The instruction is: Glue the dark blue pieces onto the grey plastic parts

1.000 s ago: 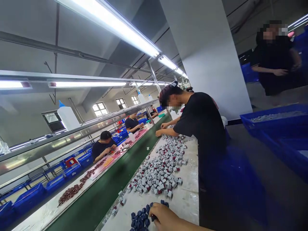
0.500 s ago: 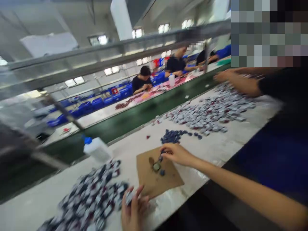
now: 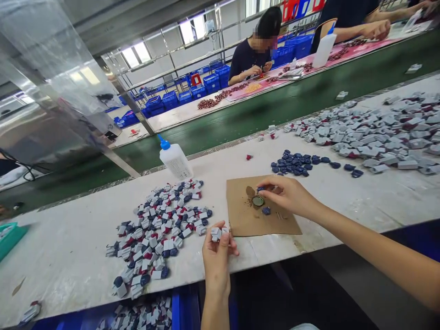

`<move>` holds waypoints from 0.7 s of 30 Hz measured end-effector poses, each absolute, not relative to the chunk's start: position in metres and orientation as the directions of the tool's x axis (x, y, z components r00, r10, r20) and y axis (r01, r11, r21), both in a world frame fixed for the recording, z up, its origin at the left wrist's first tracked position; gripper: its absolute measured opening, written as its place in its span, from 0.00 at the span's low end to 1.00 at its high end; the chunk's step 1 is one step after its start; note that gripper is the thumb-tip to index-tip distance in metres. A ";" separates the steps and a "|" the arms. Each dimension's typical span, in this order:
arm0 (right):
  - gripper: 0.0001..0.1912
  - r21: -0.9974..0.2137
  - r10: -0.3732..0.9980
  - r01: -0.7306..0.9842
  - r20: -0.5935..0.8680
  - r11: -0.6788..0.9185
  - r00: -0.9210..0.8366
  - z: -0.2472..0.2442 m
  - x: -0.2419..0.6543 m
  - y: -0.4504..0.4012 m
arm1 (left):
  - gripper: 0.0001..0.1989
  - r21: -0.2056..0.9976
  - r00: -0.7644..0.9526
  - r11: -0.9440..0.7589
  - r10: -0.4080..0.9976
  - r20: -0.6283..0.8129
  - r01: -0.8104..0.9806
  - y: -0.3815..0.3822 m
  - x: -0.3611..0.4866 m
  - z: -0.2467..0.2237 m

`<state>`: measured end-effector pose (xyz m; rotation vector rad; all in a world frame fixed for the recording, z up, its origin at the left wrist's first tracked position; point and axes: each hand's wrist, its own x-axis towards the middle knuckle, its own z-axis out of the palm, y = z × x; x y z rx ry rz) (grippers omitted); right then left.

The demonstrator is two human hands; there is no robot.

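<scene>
My left hand [image 3: 217, 259] is closed around small grey plastic pieces [image 3: 216, 234], held up at the left corner of a brown cardboard sheet [image 3: 240, 222]. Over that sheet my right hand [image 3: 292, 196] pinches a small dark blue piece [image 3: 261, 188] between thumb and fingertips. Directly below the pinched piece sits a small round dish like a bottle cap [image 3: 257, 201], with a pale greenish filling. Another dark blue piece [image 3: 266, 211] lies on the cardboard just beside the dish. Brown stains mark the cardboard near it.
Left of the cardboard spreads a heap of grey pieces with blue and red parts [image 3: 154, 229]. A white squeeze bottle [image 3: 177, 161] stands behind it. Loose blue pieces [image 3: 291, 163] and a large grey heap [image 3: 388, 133] lie right. Beyond run a green conveyor [image 3: 220, 133] and a seated co-worker [image 3: 252, 59].
The view has swung left and down and become sharper; the person on the near right is out of frame. Both hands keep their pieces, the right still over the cardboard.
</scene>
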<state>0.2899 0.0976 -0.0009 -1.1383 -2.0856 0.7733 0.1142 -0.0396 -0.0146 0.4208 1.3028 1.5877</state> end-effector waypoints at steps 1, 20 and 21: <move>0.10 -0.734 0.863 0.497 0.245 0.463 -0.442 -0.002 0.291 0.098 | 0.20 0.881 -0.424 0.095 0.850 -0.314 -0.463 -0.039 0.114 -0.017; 0.12 -0.653 0.787 0.499 0.258 0.570 -0.561 -0.001 0.289 0.090 | 0.18 0.922 -0.185 0.204 0.944 -0.275 -0.330 -0.032 0.135 -0.013; 0.12 -0.726 0.827 0.470 0.240 0.501 -0.509 0.005 0.289 0.084 | 0.18 0.924 -0.177 0.192 0.949 -0.260 -0.331 -0.032 0.136 -0.012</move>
